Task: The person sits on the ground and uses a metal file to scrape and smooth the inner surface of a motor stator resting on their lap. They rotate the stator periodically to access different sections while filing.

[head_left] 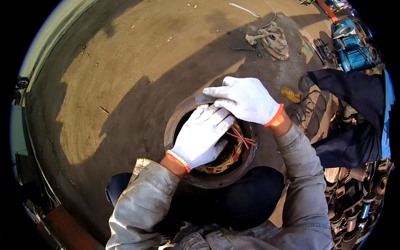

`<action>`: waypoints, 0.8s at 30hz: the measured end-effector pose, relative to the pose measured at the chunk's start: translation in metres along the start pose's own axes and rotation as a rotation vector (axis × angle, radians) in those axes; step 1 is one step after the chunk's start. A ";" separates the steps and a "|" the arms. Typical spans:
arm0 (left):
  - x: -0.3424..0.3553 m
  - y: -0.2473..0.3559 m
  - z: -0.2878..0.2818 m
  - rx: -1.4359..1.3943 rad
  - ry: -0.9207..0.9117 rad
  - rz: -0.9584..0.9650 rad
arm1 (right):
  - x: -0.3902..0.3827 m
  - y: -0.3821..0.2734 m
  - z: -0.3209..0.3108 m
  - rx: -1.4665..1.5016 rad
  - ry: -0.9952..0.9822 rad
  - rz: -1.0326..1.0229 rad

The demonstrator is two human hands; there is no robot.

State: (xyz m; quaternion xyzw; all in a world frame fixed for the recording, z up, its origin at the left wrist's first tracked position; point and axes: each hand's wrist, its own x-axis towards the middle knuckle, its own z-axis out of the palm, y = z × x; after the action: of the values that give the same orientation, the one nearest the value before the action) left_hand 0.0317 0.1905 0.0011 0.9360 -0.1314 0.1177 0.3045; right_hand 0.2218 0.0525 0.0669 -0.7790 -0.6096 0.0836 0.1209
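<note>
A round motor stator (170, 125) sits on the ground between my knees, its dark ring rim surrounding laced copper windings (227, 163). Pink-red lead wires (243, 137) stick out at its right side. My left hand (203, 135), in a white knit glove with an orange cuff, lies across the stator's opening with its fingers extended toward the far rim. Over the far rim, my gloved right hand (243, 100) pinches a flat grey piece (204, 98), whose kind I cannot make out. The right fingers touch or overlap the left fingertips, and part of the windings is hidden beneath my left hand.
A rope (271, 35) lies on a round metal plate (280, 52) ahead. Another person's dark trouser leg (354, 96) is close at right, near a yellow object (290, 94). Blue motors (354, 50) stand at far right, with piled metal parts (354, 208) below.
</note>
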 end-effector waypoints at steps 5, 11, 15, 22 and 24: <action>0.005 -0.001 -0.006 0.008 -0.075 0.037 | -0.087 -0.012 -0.003 -0.015 0.113 0.271; 0.010 0.003 -0.010 0.032 -0.128 0.068 | -0.108 -0.049 0.004 -0.232 0.100 0.365; 0.009 0.003 -0.009 0.047 -0.154 0.061 | -0.106 -0.057 0.006 -0.235 0.027 0.433; 0.011 0.005 -0.009 0.063 -0.173 0.024 | -0.082 -0.044 0.010 -0.259 0.016 0.355; 0.011 0.002 -0.010 0.054 -0.146 0.038 | -0.083 -0.042 0.007 -0.220 0.011 0.359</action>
State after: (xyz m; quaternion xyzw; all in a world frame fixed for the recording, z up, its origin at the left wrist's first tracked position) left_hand 0.0396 0.1930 0.0131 0.9473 -0.1678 0.0583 0.2665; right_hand 0.1606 -0.0173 0.0708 -0.8841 -0.4657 0.0324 0.0217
